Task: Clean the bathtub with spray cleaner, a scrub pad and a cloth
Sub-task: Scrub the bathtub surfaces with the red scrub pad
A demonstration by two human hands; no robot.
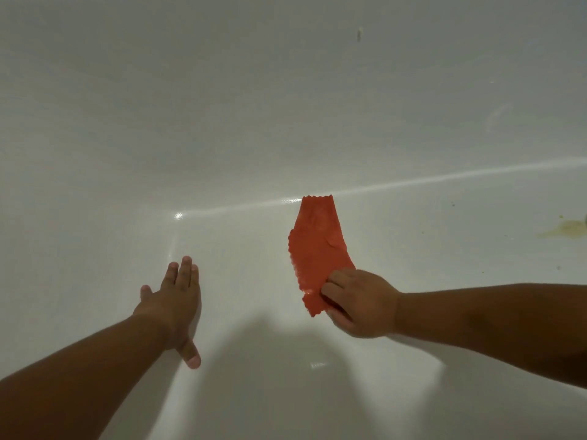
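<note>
The right hand (359, 301) pinches the near end of the orange cloth (317, 246), which lies on the bathtub (222, 138). The left hand (176, 300) presses flat, fingers straight, well apart from it.

The white, glossy bathtub (222, 90) fills the whole view, dimly lit and greyish toward the top. A bright streak of reflected light (428, 181) runs slantwise across the middle, with a small glint (178, 215) near its left end. Soft shadows (270, 354) fall across the lower part. A yellowish stain (568, 230) sits at the right edge, and a small dark mark (359, 33) shows near the top.
</note>
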